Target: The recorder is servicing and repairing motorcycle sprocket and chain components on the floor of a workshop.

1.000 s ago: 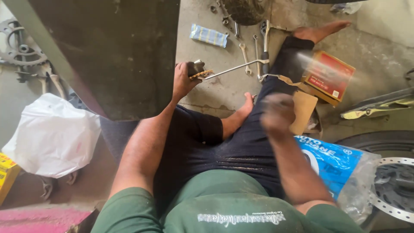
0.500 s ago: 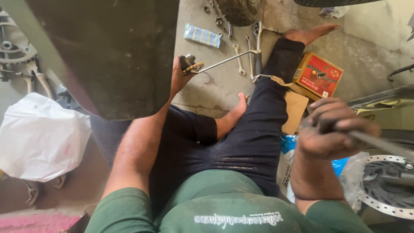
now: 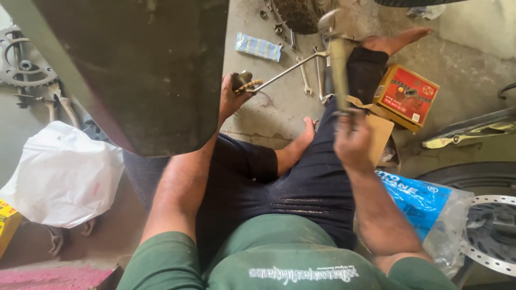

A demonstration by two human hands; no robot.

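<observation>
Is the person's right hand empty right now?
No, the right hand is closed around the handle of a long tool raised above the outstretched leg.

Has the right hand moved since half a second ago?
Yes. The right hand, gripping a long metal tool, has swung up and leftward from beside the brake disc to beside the red box.
</observation>
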